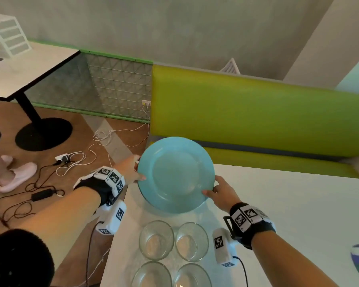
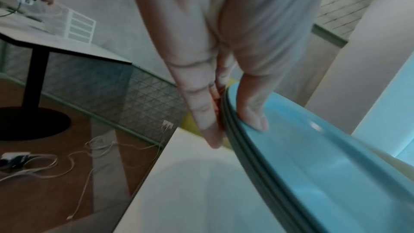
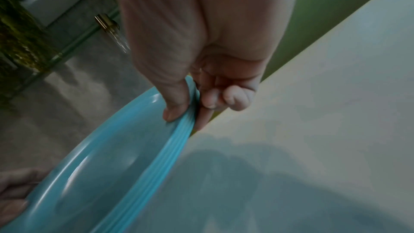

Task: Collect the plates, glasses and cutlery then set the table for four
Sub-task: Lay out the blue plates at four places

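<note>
A stack of light blue plates (image 1: 175, 175) hangs just above the far left corner of the white table (image 1: 288, 214), held between both hands. My left hand (image 1: 133, 171) grips the stack's left rim, thumb on top and fingers underneath, and the left wrist view shows the layered plates (image 2: 302, 157) under that thumb. My right hand (image 1: 220, 192) pinches the right rim the same way; the stacked plates (image 3: 134, 157) show clearly in the right wrist view. Several clear glasses (image 1: 156, 240) stand in a tight group on the table in front of the plates.
A lime green bench (image 1: 257, 112) runs along the table's far side. To the left stands another white table (image 1: 29, 71) on a black pedestal. Cables and a power strip (image 1: 62, 158) lie on the brown floor. Another person's feet in pink slippers (image 1: 17, 177) stand at far left.
</note>
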Demonstrator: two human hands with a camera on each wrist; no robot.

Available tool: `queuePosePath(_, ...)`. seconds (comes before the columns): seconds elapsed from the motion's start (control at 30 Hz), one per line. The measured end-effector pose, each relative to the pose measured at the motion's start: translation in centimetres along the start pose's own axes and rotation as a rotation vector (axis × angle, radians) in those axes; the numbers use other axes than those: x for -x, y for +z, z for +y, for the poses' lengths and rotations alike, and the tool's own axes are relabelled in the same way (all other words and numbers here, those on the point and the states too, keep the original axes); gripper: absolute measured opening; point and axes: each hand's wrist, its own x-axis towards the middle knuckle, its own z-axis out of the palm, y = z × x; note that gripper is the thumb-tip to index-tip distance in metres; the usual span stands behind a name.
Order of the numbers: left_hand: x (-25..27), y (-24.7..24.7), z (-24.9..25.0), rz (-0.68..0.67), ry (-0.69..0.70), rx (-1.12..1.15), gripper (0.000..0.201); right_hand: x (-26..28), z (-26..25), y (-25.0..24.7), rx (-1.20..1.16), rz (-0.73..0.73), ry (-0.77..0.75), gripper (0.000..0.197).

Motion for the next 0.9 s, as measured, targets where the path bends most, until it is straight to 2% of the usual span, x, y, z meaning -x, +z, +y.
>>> queuePosePath(0.13,2.5,-2.7,2.9,0.041,0.104,0.058,0.065,2.9,-1.9,-2.8,-0.023,0.122,-0.065,0.057)
queuePosePath(0.23,5.4,-3.6,4.1,0.043,0.171,0.161,0.057,6.2,-2.8,-4.7,-0.051,0.193,-0.085,0.056)
queuePosePath(0.37,10.7,-3.3,4.5,-0.028,0.229,0.254,0.04,13.3,-2.7,-6.2,-0.16,0.238,-0.067,0.051)
queuePosePath(0.5,17.0,-1.6,4.5,-0.115,0.278,0.283,0.01,22.0,-1.5,-6.2,-0.244,0.278,-0.024,0.044)
queuePosePath(0.6,20.5,0.5,4.6,-0.158,0.287,0.29,0.017,27.0,0.5,-5.8,-0.25,0.328,0.03,0.041)
queuePosePath(0.73,24.3,4.6,4.9,-0.247,0.31,0.297,0.01,33.4,4.4,-5.5,-0.366,0.433,0.106,0.041)
queuePosePath(0.9,28.0,10.5,5.4,-0.317,0.296,0.405,0.028,38.7,9.2,-5.4,-0.528,0.548,0.191,0.032)
